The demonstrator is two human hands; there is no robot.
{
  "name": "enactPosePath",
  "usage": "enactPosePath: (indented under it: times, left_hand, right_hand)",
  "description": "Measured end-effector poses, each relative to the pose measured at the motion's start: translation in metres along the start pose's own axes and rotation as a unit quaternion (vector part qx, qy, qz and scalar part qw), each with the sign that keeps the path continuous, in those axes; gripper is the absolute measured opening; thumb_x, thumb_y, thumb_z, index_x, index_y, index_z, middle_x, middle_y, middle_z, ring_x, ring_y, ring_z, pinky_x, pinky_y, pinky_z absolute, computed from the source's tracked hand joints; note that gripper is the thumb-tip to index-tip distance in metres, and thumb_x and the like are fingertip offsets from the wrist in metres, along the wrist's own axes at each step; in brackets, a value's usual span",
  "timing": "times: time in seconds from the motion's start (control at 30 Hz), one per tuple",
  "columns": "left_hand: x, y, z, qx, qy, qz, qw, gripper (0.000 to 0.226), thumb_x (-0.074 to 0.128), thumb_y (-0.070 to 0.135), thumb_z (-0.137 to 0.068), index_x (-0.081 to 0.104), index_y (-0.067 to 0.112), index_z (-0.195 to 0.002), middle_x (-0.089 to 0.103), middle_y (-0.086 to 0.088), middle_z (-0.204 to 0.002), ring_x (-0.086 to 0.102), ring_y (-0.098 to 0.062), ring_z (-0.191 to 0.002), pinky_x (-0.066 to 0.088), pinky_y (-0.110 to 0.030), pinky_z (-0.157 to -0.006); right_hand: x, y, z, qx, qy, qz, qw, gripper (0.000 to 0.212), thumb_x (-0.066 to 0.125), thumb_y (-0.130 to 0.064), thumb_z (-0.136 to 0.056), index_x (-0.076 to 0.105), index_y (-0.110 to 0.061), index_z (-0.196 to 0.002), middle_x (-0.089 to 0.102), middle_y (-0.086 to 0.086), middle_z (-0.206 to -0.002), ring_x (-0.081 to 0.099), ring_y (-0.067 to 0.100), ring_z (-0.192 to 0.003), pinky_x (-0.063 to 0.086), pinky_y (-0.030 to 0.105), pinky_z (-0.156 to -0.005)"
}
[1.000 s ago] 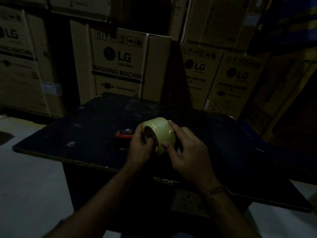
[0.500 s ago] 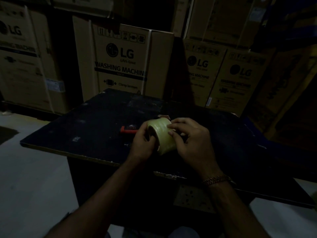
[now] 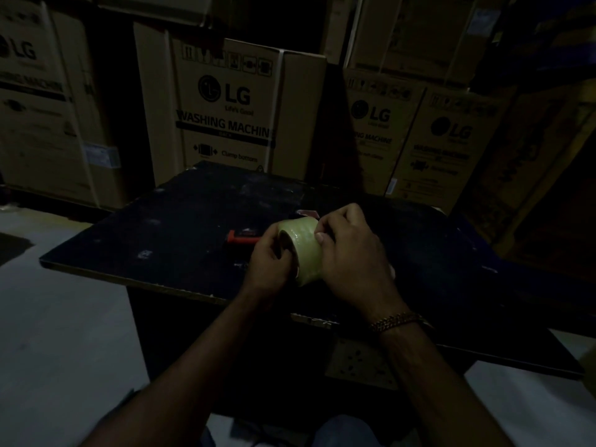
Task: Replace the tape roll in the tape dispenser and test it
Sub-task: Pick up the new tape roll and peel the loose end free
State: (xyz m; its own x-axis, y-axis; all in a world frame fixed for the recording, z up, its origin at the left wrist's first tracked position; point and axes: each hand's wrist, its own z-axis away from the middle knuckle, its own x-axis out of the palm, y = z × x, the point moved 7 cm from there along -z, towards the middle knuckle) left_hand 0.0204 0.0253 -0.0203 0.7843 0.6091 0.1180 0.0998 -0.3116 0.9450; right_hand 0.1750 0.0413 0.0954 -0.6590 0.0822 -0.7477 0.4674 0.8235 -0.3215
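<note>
A pale greenish tape roll [image 3: 303,245] is held above the dark table [image 3: 180,227], its open core facing left. My left hand [image 3: 271,261] grips the roll's left rim with fingers at the core. My right hand [image 3: 350,250] curls over the roll's right side, its fingertips pressing on the outer surface near the top. The red tape dispenser [image 3: 243,237] lies on the table just behind my left hand, mostly hidden; a small reddish part [image 3: 306,213] shows beyond the roll.
Large LG washing-machine cartons [image 3: 225,108] stand stacked behind and around the table. A pale floor [image 3: 64,317] lies to the left and lower right. The scene is very dim. A bracelet [image 3: 395,321] is on my right wrist.
My right hand has shifted from the roll's front to its upper right side, fingertips curling onto the surface. The roll stays between both hands; the camera view moved slightly.
</note>
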Motion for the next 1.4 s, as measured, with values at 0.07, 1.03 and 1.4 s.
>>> enactPosePath:
  times: [0.07,1.03,1.4]
  left_hand:
    - [0.0,-0.001,-0.001,-0.006,-0.006,0.002,1.0,0.031,0.062,0.01,-0.105,0.065,0.026,-0.132,0.076,-0.002,-0.117,0.075,-0.023,-0.107,0.064,-0.053,-0.09]
    - [0.002,-0.013,-0.007,-0.096,-0.034,0.038,0.994,0.02,0.062,0.028,-0.107,0.07,0.037,-0.123,0.077,-0.004,-0.118,0.076,-0.031,-0.107,0.062,-0.063,-0.087]
    - [0.01,-0.011,-0.004,-0.101,-0.057,0.002,0.993,0.025,0.065,0.016,-0.102,0.069,0.036,-0.116,0.077,-0.004,-0.114,0.076,-0.031,-0.105,0.062,-0.063,-0.088]
  right_hand:
    - [0.006,-0.002,0.0,-0.005,-0.013,0.004,1.0,0.011,0.049,-0.028,-0.104,0.057,-0.02,-0.104,0.045,-0.003,-0.118,0.06,0.018,-0.092,0.056,0.043,-0.08]
    - [-0.002,0.009,-0.006,-0.036,0.015,-0.144,0.989,0.017,0.081,-0.025,-0.086,0.082,-0.022,-0.103,0.066,-0.008,-0.097,0.063,0.007,-0.09,0.058,0.036,-0.075]
    - [0.004,0.012,-0.002,-0.015,0.081,-0.164,0.983,0.008,0.069,-0.009,-0.093,0.074,-0.014,-0.091,0.063,-0.004,-0.098,0.062,0.012,-0.096,0.054,0.036,-0.083]
